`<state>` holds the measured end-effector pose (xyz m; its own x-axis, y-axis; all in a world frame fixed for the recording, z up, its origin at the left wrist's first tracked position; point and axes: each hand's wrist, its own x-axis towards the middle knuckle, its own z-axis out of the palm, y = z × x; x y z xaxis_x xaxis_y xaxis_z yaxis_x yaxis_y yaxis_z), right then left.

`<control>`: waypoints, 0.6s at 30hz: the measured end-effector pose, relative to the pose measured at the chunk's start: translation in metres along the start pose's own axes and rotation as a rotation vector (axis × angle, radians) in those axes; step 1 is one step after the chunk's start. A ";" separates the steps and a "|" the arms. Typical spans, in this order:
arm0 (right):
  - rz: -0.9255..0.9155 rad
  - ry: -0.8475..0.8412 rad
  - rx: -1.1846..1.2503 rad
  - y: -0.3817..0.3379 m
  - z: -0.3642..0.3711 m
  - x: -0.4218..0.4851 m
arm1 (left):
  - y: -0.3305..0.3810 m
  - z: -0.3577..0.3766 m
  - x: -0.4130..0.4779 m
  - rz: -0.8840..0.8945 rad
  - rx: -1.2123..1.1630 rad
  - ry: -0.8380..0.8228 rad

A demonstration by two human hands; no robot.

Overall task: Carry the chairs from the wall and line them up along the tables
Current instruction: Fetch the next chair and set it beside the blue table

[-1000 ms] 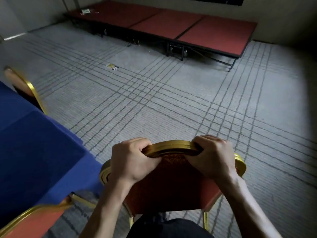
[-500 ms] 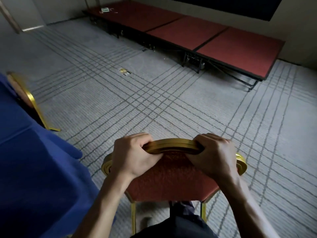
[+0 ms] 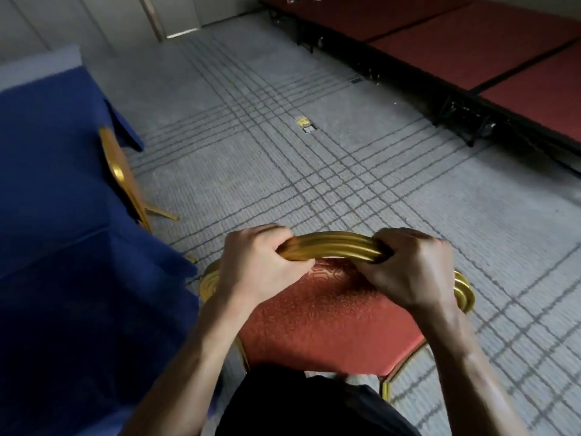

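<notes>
Head: ribbed gold chair [image 3: 330, 313], red brocade

chair frame [image 3: 333, 247]: glossy gold metal | seat [image 3: 330, 322]: red patterned cloth | tablecloth [image 3: 56, 215]: matt blue cloth

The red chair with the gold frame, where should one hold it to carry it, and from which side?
On the chair, grip the gold top rail from above, one hand each side of its middle, as the left hand and right hand do now. The rail is a rounded, ridged bar, easy to curl a hand over, and its arch gives two even holds.
</notes>
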<state>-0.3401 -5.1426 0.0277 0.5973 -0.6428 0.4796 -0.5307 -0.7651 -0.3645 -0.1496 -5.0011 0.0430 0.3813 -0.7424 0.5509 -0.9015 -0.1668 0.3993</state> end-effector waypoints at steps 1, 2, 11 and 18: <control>0.013 0.010 0.020 0.006 -0.004 0.003 | 0.004 0.004 0.006 0.007 -0.001 -0.005; -0.035 0.028 0.022 0.015 0.011 0.041 | -0.009 0.012 0.028 0.013 0.055 0.035; -0.186 -0.131 0.051 0.026 0.122 0.201 | -0.125 0.067 0.122 -0.158 0.074 0.123; -0.186 -0.104 0.008 0.020 0.193 0.334 | -0.221 0.097 0.244 -0.166 0.046 0.152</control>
<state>-0.0356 -5.3802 0.0269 0.7439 -0.4902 0.4542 -0.4005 -0.8711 -0.2842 0.1232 -5.2081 0.0181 0.5481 -0.5969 0.5859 -0.8312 -0.3106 0.4611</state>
